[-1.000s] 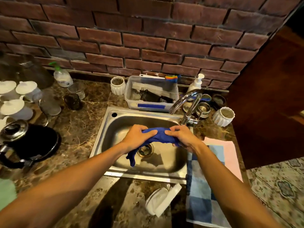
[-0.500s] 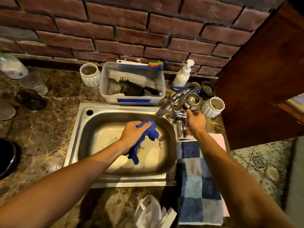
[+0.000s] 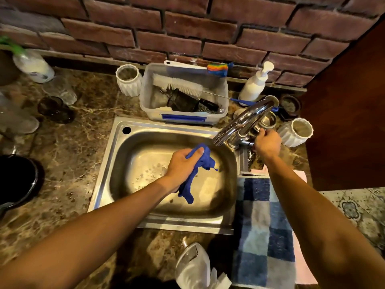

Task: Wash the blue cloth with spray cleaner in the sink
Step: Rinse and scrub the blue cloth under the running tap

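My left hand [image 3: 183,164] grips the bunched blue cloth [image 3: 196,176] over the steel sink [image 3: 127,163], just below the spout of the chrome tap [image 3: 243,122]. One end of the cloth hangs down toward the basin. My right hand [image 3: 266,142] is at the tap's base, fingers curled round its handle. No water stream is visible. A spray bottle [image 3: 31,61] with a green trigger stands at the far left against the brick wall.
Behind the sink stands a plastic tub [image 3: 183,115] holding brushes, with a white pump bottle [image 3: 255,84] and white ribbed cups [image 3: 128,79] [image 3: 295,132] beside it. A checked blue towel [image 3: 262,226] lies right of the sink. Glasses and a black pan [image 3: 18,180] crowd the left counter.
My right hand let go of the cloth and moved right to the tap handle. My left hand alone now holds the cloth, raised closer to the spout.
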